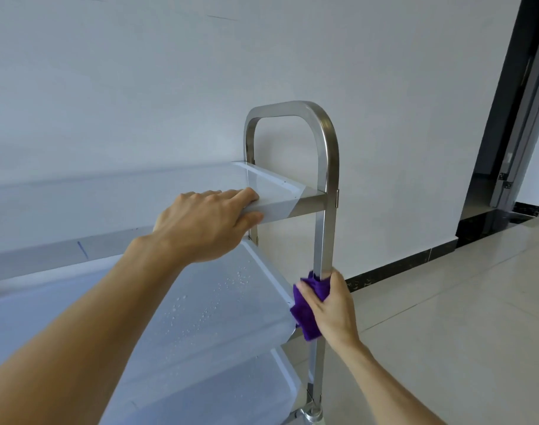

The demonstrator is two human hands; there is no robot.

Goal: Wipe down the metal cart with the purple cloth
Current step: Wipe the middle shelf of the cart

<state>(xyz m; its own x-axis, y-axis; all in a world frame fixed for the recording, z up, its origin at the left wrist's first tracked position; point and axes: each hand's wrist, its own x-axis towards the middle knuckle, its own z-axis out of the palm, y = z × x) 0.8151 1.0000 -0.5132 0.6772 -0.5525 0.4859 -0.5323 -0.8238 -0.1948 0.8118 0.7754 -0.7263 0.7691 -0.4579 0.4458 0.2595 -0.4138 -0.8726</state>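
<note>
The metal cart fills the left and middle of the view, with a looped steel handle at its right end and three stacked shelves. My left hand grips the front rim of the top shelf, fingers over the top and thumb on the front face. My right hand holds the purple cloth wrapped around the near upright post, just above the middle shelf. Water droplets lie on the middle shelf. The lower shelf and a caster show at the bottom.
A white wall stands directly behind the cart. Pale tiled floor spreads to the right, edged by a dark skirting strip. A dark-framed doorway opens at the far right.
</note>
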